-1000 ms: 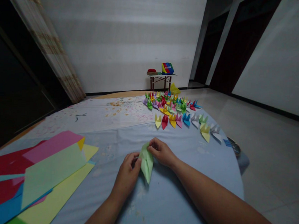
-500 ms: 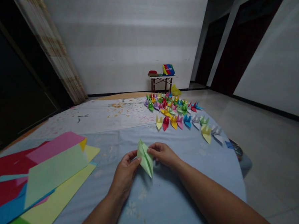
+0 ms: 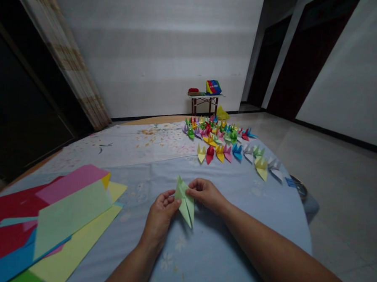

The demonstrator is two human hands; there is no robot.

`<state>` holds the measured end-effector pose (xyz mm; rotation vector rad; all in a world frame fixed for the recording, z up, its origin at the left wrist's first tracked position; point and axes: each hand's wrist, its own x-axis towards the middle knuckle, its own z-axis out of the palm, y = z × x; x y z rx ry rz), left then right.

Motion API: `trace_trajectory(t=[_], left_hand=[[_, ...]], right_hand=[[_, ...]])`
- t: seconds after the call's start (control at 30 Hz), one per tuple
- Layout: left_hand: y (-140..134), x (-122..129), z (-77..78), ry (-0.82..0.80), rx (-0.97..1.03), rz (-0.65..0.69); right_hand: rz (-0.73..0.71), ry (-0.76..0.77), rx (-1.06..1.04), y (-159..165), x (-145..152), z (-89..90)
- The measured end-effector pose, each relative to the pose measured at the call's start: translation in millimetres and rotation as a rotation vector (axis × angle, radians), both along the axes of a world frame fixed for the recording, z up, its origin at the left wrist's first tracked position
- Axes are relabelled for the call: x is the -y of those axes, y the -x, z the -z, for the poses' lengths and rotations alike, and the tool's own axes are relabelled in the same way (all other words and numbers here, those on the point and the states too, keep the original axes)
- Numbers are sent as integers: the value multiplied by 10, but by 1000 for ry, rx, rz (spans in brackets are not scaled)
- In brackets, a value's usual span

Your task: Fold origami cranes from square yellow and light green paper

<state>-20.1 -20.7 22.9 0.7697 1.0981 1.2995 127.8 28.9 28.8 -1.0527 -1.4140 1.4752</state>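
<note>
A light green folded paper [image 3: 186, 203], long and diamond-shaped with a slit down its lower half, is held just above the blue tablecloth [image 3: 221, 243]. My left hand [image 3: 162, 213] pinches its left edge between thumb and fingers. On the opposite side, my right hand [image 3: 206, 194] grips the right edge near the middle, thumb and forefinger closed on it. The paper's narrow points face away from me and toward me. Fingertips behind the paper are partly hidden.
Coloured paper sheets [image 3: 73, 219] lie in an overlapping pile at the left. Several folded paper cranes [image 3: 219, 153] stand in a row beyond my hands, with a denser cluster [image 3: 211, 129] behind. A small table [image 3: 206, 96] with a colourful box [image 3: 213, 87] stands by the wall.
The green paper's lower half has turned slightly and its slit shows more openly, with two points at the near end. Both hands keep their hold; the whole view has shifted a little.
</note>
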Motion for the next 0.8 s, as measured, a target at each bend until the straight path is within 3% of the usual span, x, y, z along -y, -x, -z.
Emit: trace_trajectory(t=[0.47,0.67,0.8], left_hand=[[-4,8,-18,-12,-149,-35],[23,31,3,-111,-419,-56],[20,69,9,-189,-624,3]], right_hand=[[-14,-71,47,5,-21,107],[24,-108,220,10,-11,136],[40,-146,387,4,8,109]])
